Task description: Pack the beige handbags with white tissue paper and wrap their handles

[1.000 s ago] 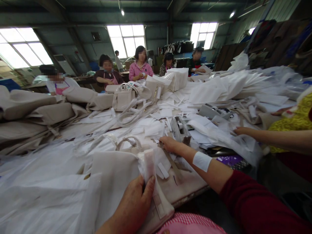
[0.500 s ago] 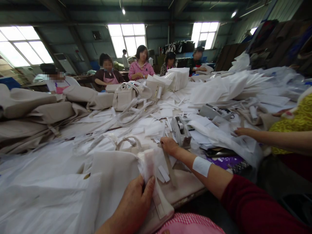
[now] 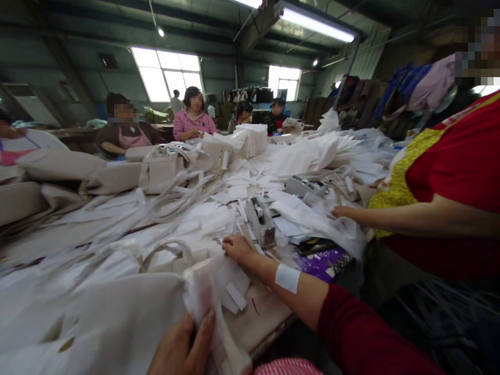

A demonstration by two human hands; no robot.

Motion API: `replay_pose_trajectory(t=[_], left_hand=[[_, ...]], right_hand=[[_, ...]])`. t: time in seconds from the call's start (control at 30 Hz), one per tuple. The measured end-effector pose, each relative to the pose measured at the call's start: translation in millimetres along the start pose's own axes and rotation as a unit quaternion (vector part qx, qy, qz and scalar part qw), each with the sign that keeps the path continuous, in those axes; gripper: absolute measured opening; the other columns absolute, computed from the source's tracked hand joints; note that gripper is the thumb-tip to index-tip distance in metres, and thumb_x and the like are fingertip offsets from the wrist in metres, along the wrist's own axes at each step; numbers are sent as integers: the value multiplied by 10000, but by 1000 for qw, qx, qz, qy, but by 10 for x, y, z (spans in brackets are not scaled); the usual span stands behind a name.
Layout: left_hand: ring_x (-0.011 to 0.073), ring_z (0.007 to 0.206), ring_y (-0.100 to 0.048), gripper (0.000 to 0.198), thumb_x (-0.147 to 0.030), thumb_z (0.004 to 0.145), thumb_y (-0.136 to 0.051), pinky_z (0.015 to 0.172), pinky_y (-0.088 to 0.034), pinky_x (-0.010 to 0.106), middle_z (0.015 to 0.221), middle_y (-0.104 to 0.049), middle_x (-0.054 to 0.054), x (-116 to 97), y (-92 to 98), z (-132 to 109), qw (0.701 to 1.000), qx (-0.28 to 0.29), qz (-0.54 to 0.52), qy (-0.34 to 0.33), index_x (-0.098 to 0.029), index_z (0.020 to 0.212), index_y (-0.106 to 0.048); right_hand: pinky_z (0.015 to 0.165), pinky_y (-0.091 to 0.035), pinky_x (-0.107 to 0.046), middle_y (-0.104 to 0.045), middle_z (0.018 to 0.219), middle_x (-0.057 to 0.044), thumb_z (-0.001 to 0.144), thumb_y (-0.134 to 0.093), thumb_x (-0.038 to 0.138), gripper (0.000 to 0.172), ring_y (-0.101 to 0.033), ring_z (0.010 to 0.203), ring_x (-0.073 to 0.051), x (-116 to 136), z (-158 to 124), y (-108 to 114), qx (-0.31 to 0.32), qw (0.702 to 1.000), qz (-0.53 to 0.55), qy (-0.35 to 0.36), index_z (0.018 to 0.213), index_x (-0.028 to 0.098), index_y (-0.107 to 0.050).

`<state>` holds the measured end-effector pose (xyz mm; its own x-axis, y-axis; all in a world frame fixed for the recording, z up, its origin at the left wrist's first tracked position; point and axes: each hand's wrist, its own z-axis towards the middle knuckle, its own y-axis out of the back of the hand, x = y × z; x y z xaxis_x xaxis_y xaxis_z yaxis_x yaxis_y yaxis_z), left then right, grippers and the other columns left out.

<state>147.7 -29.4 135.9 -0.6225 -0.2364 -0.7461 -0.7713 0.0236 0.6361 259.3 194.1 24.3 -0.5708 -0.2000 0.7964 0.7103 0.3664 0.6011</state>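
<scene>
My left hand [image 3: 187,341] is closed, with the thumb on top, around a pale strap [image 3: 205,291] wrapped in thin white sheeting, near the table's front edge. To its right my right hand [image 3: 239,250] reaches over the table with fingertips pinched together. Anything between those fingers is too small to make out. Just beyond the right hand stands a grey tape dispenser [image 3: 261,223]. Small white paper slips [image 3: 235,297] lie between my hands. Left of my left hand a pale bag [image 3: 128,307] lies partly under white sheeting, and a curved handle [image 3: 172,247] shows behind it.
A second tape dispenser [image 3: 304,186] stands farther right. A co-worker's arm [image 3: 410,216] reaches in from the right over clear plastic. Finished-looking beige bags [image 3: 162,172] and a stack of white paper [image 3: 250,139] stand farther back. Several people work across the table.
The view has turned right, bringing the co-worker in red into sight. My right hand has drawn slightly nearer to the wrapped strap. A beige strip no longer lies in front of it.
</scene>
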Motion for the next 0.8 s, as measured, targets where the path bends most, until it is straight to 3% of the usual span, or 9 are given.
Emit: replay_pose_trajectory(t=[0.13, 0.33, 0.5, 0.8], left_hand=[[253, 826, -665, 435, -487, 928, -370, 763, -481, 292, 884, -740, 93, -141, 15, -82, 1000, 17, -6, 24, -177, 891, -673], [242, 869, -661, 422, -455, 944, -383, 779, -465, 281, 982, -737, 94, -208, 37, -84, 999, 19, -36, 16, -163, 1009, -681], [235, 793, -648, 431, -473, 947, -382, 755, -455, 286, 838, -727, 70, -182, 28, -82, 999, 22, -33, 19, -171, 890, -684], [228, 853, -645, 408, -452, 951, -389, 771, -447, 286, 948, -730, 72, -181, 21, -95, 999, 21, -39, 23, -164, 1007, -673]], right_hand=[[688, -529, -250, -731, 994, -91, 839, -564, 205, 346, -684, 781, -172, -110, 16, -24, 33, 994, 105, -26, 1162, 124, -658], [724, -572, -277, -734, 976, -107, 826, -589, 163, 391, -698, 756, -165, -158, 25, 7, 60, 971, 221, -61, 1210, 97, -621], [730, -586, -299, -737, 932, -96, 797, -627, 132, 387, -693, 713, -153, -191, 37, 16, 61, 956, 277, -76, 1182, 99, -635], [764, -584, -308, -731, 999, -108, 743, -675, 68, 434, -688, 710, -134, -278, 75, -27, 71, 936, 332, -91, 1173, 113, -636]])
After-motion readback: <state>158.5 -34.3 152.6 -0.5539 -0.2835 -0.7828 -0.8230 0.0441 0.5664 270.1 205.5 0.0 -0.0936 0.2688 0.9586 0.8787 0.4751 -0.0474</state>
